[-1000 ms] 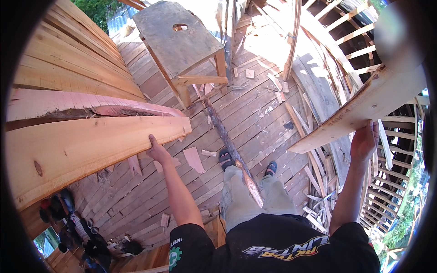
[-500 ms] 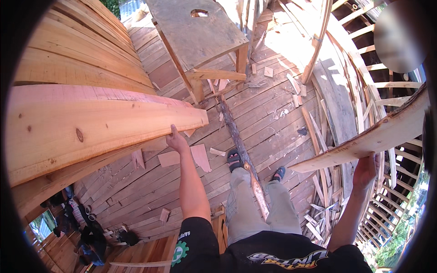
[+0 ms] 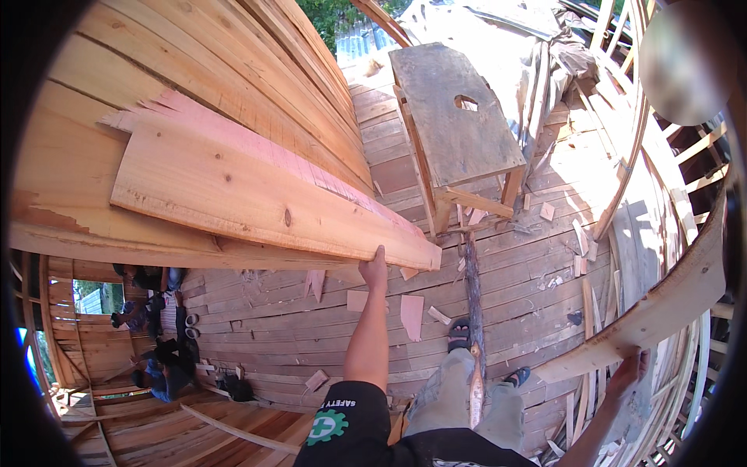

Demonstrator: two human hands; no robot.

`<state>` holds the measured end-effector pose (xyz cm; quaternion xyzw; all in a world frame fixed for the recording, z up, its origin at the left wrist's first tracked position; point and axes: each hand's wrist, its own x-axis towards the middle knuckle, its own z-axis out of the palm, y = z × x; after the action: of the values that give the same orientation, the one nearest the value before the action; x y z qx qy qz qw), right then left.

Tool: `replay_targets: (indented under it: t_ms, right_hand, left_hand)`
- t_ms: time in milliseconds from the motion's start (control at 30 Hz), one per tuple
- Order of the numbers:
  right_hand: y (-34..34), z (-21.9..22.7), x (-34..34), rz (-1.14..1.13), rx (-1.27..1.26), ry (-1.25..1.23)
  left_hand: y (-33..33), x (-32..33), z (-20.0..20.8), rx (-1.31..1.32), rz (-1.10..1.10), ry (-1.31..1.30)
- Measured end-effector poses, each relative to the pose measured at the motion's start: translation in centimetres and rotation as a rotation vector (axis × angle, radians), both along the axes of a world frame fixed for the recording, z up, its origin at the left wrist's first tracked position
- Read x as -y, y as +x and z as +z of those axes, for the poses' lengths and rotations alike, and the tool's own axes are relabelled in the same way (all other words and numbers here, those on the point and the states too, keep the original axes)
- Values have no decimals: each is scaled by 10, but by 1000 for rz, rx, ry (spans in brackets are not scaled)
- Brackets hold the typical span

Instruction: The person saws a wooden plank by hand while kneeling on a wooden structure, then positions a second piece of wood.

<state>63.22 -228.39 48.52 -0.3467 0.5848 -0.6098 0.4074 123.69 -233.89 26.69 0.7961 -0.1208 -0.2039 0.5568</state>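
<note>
My left hand (image 3: 375,268) grips the lower edge of a light wooden plank (image 3: 257,198) near its right end, thumb on the near face and the other fingers hidden. This plank has knots and a stepped left end, and lies against a stack of long boards (image 3: 226,70). Along its upper edge shows a pink-tinted strip (image 3: 311,175). At the right, my right hand (image 3: 629,375) holds a second, curved plank (image 3: 642,319) with a dark bark edge by its lower side. That plank slants up toward the right rim.
A worn wooden stool (image 3: 459,117) with a slot in its top stands ahead. A thin log (image 3: 473,288) lies on the plank floor (image 3: 513,288) between my feet. Offcuts (image 3: 412,315) are scattered about. People (image 3: 163,370) sit at lower left; curved ribs (image 3: 692,183) rise at right.
The view has turned left, so the stool, log and floor sit farther right. The left plank's stepped left end now shows. Both hands keep hold of their planks.
</note>
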Motion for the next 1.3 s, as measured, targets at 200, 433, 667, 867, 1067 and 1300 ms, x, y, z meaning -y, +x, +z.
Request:
replay_targets:
  t_ms: [200, 433, 667, 867, 1067, 1300]
  right_hand:
    - [-48, -1, -34, -78, -199, 21]
    - [-58, 37, -87, -376, -525, 192]
    - [-97, 64, -195, -408, -646, 323]
    - [-129, 48, -284, -269, -640, 368]
    - [-162, 17, -376, -311, -522, 483]
    - [-206, 27, -440, -306, -404, 480]
  left_hand:
    - [5, -2, 12, 129, -75, 82]
    - [-17, -105, -32, -490, -506, 480]
    - [-124, -160, -4, -629, -1116, 950]
    - [-263, -110, 34, -323, -1560, 1110]
    - [-464, -154, 83, -158, -2176, 734]
    - [-680, -266, 189, -614, -2627, 989]
